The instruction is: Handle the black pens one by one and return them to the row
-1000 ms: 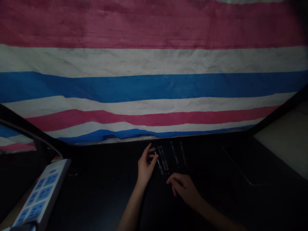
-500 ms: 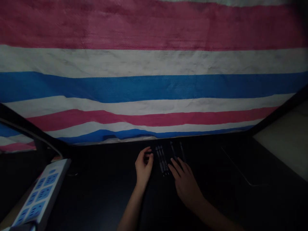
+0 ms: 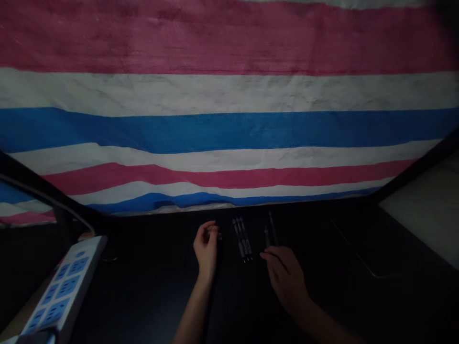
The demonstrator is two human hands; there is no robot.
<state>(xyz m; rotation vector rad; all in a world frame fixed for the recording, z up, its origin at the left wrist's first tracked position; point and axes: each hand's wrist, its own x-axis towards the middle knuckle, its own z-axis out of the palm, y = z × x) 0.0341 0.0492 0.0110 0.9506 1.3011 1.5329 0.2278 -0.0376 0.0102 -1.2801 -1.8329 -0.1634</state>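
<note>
Three dark pens point(image 3: 243, 239) lie side by side on the black table, their tips toward me. To their left, my left hand point(image 3: 206, 243) rests with fingers loosely curled and holds nothing that I can see. My right hand point(image 3: 287, 274) is closed at the fingertips on the lower end of another pen point(image 3: 266, 235), whose upper part sticks out beyond the fingers. Just right of it, one more pen point(image 3: 272, 227) lies on the table, its near end hidden by my right hand. The dim light blurs the details.
A white power strip point(image 3: 66, 282) with blue-tinted sockets lies at the left, a cable behind it. A thin dark flat object point(image 3: 380, 253) is at the right. Behind the black table point(image 3: 143, 286) hangs a striped red, white and blue sheet point(image 3: 229, 131).
My right hand has closed on a pen and drawn it toward me and slightly right, away from the three pens. My left hand has shifted a little left, its fingers more curled.
</note>
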